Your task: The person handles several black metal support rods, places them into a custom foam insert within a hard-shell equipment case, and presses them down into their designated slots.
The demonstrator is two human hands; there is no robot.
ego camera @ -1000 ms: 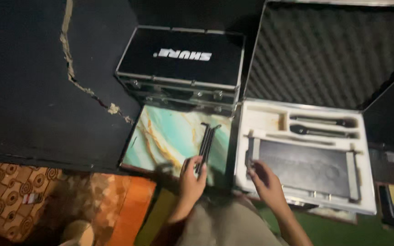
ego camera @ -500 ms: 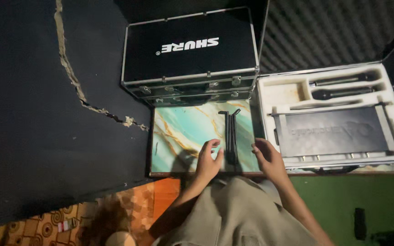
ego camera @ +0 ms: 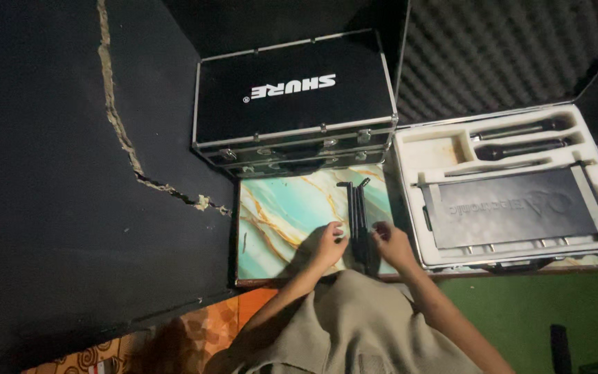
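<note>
A black folded stand [ego camera: 358, 204] lies lengthwise on a teal and gold marbled board [ego camera: 278, 215]. My left hand [ego camera: 329, 241] rests on the board at the stand's near end, its curled fingers against the stand's left side. On the other side, my right hand [ego camera: 390, 244] grips the same near end. Both forearms reach out over my beige clothing [ego camera: 354, 325].
A closed black case with metal edges [ego camera: 292, 97] stands behind the board. At right, an open case with a white foam insert [ego camera: 417, 149] holds two microphones [ego camera: 520, 131] and a flat black unit [ego camera: 513, 208]. A cracked black surface [ego camera: 126, 138] lies left; orange patterned carpet [ego camera: 195, 325] lies near.
My right hand left the open case and came to the stand's near end beside my left hand. The view shifted and moved closer.
</note>
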